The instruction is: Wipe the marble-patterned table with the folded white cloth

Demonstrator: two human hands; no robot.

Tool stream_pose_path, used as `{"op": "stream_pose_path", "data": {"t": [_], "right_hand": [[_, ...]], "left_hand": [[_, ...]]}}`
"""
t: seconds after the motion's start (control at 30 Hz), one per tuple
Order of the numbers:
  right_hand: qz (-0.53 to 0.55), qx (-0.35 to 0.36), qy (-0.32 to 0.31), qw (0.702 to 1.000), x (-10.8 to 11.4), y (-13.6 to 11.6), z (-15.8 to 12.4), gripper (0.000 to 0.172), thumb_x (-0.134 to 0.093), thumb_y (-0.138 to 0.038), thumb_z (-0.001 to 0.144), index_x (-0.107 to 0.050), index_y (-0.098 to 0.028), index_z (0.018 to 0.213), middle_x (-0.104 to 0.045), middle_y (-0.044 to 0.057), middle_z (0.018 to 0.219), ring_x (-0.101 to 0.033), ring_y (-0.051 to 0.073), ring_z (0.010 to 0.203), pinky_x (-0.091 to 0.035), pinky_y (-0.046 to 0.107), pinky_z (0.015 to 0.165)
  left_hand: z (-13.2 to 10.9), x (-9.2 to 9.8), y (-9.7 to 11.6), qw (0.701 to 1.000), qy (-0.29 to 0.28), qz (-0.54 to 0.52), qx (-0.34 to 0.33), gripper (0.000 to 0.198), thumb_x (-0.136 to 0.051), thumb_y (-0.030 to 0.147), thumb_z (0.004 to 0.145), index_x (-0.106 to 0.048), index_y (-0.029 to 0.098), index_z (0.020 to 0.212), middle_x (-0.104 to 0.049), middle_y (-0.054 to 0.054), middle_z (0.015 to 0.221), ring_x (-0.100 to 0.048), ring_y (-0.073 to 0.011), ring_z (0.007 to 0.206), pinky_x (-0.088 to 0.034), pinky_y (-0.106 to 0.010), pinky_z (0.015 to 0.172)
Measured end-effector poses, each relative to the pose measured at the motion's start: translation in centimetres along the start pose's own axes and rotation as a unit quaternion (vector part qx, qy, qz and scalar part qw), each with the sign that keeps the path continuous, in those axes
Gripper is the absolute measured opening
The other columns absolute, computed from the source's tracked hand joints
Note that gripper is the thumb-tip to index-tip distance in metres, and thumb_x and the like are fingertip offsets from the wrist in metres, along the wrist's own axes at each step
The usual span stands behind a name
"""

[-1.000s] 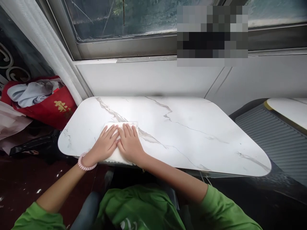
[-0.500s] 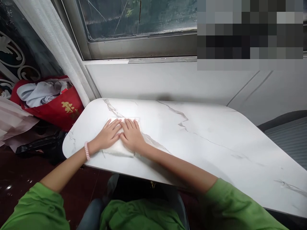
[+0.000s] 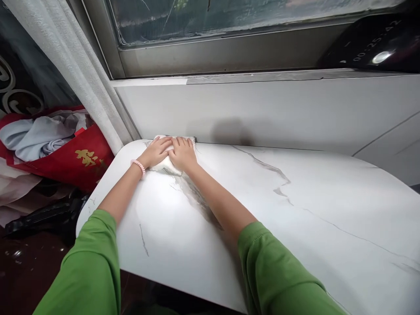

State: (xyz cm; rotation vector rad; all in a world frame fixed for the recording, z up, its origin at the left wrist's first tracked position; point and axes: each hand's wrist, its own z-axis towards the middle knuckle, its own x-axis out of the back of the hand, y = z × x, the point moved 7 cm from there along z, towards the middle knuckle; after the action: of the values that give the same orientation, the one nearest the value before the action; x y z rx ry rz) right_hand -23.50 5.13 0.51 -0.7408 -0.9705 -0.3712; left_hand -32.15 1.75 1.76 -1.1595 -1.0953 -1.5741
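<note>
A white cloth [image 3: 168,166] lies flat on the white marbled table [image 3: 183,249], at its far edge by the wall. My left hand [image 3: 156,152], with a pink coiled band on the wrist, rests palm down on the cloth's left part. My right hand [image 3: 183,154] presses flat on its right part, fingers stretched forward. The two hands touch or nearly touch in the middle. Much of the cloth is hidden beneath them.
Beyond the table rise a pale wall [image 3: 278,113] and a metal window frame [image 3: 213,59]. A white curtain [image 3: 78,65] hangs at left. Below it sits a red bag [image 3: 70,162] stuffed with greyish clothes [image 3: 42,133], beside a black item [image 3: 42,214].
Both hands and the cloth have slid away from me across the table to the far edge by the wall. My head view has shifted forward, and both arms reach farther out.
</note>
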Motion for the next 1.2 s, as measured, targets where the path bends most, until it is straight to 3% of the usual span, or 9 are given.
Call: {"op": "stream_pose_path", "data": {"t": [0.17, 0.33, 0.6, 0.87, 1.03, 1.2], "right_hand": [[-0.010, 0.012, 0.007, 1.000, -0.1, 0.0, -0.3, 0.048, -0.033, -0.020, 0.090, -0.051, -0.012, 0.134, -0.053, 0.016, 0.138, -0.040, 0.028, 0.133, -0.019, 0.050, 0.117], [-0.007, 0.029, -0.003, 1.000, 0.5, -1.3, -2.6, 0.050, -0.032, -0.020, 0.091, -0.050, -0.011, 0.136, -0.049, 0.017, 0.145, -0.038, 0.028, 0.137, -0.020, 0.049, 0.118], [-0.006, 0.045, -0.018, 0.999, 2.3, -5.4, -10.5, 0.050, -0.035, -0.022, 0.093, -0.049, -0.009, 0.139, -0.047, 0.018, 0.147, -0.037, 0.029, 0.139, -0.019, 0.049, 0.118], [0.007, 0.087, -0.047, 0.995, 3.3, -11.0, -18.1, 0.054, -0.038, -0.026, 0.094, -0.044, -0.004, 0.143, -0.041, 0.024, 0.151, -0.032, 0.034, 0.143, -0.019, 0.057, 0.118], [0.024, 0.132, -0.062, 0.989, 3.5, -13.9, -20.4, 0.055, -0.041, -0.029, 0.094, -0.045, -0.002, 0.143, -0.041, 0.026, 0.150, -0.032, 0.037, 0.143, -0.018, 0.057, 0.119], [0.037, 0.139, -0.070, 0.987, 3.2, -14.5, -20.1, 0.055, -0.043, -0.029, 0.094, -0.046, -0.003, 0.142, -0.043, 0.025, 0.149, -0.034, 0.036, 0.142, -0.019, 0.057, 0.119]], "left_hand": [[-0.7, -0.2, 0.2, 1.000, 0.007, 0.009, 0.001, 0.044, -0.030, 0.029, 0.100, -0.050, 0.019, 0.138, -0.044, -0.009, 0.152, -0.035, -0.0203, 0.143, -0.014, -0.047, 0.122], [-3.1, -0.3, 1.5, 0.999, 0.007, 0.032, 0.026, 0.045, -0.030, 0.027, 0.100, -0.047, 0.019, 0.141, -0.044, -0.010, 0.152, -0.033, -0.0218, 0.144, -0.016, -0.048, 0.122], [-10.8, 0.4, 6.6, 0.999, 0.006, 0.041, 0.013, 0.048, -0.029, 0.026, 0.100, -0.044, 0.014, 0.143, -0.042, -0.014, 0.153, -0.030, -0.0242, 0.146, -0.017, -0.050, 0.122], [-19.7, 2.3, 11.0, 0.999, -0.009, 0.041, 0.001, 0.050, -0.023, 0.030, 0.101, -0.041, 0.015, 0.146, -0.036, -0.015, 0.156, -0.027, -0.0263, 0.147, -0.018, -0.054, 0.122], [-23.9, 2.8, 11.8, 0.998, 0.004, 0.044, 0.033, 0.052, -0.024, 0.030, 0.100, -0.038, 0.017, 0.149, -0.037, -0.014, 0.156, -0.029, -0.0261, 0.147, -0.018, -0.054, 0.122], [-24.4, 2.9, 11.1, 0.997, -0.008, 0.034, 0.071, 0.051, -0.026, 0.031, 0.099, -0.042, 0.018, 0.146, -0.041, -0.012, 0.154, -0.033, -0.0242, 0.145, -0.019, -0.051, 0.122]]}}
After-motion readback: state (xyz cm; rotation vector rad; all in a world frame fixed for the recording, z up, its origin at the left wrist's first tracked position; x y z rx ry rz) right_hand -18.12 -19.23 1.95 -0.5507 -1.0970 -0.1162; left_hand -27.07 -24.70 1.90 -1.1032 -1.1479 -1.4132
